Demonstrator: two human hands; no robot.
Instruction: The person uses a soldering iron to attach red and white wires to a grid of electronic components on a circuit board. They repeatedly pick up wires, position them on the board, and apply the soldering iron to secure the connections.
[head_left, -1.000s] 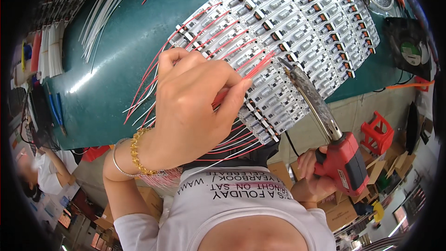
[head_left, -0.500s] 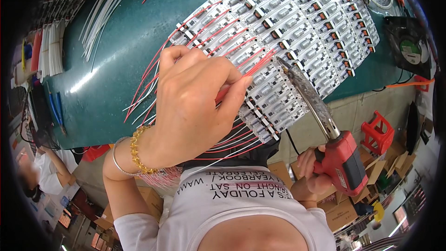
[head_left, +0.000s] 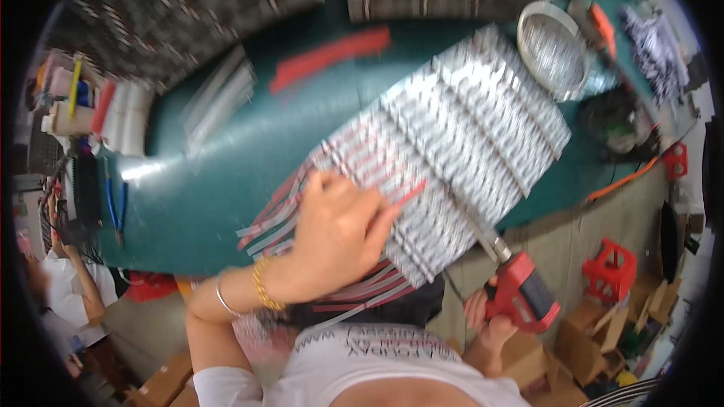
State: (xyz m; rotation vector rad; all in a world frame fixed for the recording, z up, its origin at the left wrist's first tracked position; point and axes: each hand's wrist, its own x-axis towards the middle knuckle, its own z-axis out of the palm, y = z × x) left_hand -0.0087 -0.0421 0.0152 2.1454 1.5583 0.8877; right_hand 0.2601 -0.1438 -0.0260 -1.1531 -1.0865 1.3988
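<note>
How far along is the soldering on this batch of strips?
Done: many strips already carry red and white wires. In hand: left hand holds a red wire on the strips; right hand grips the red iron. What remains is blurred.

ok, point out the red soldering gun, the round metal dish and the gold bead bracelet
red soldering gun point(head_left: 522, 295): head view, on its red body.
round metal dish point(head_left: 553, 49): head view, on its inner mesh face.
gold bead bracelet point(head_left: 262, 286): head view, on the beads across the left wrist.

Teal workbench point(head_left: 219, 181), red stools point(head_left: 609, 271)
</note>
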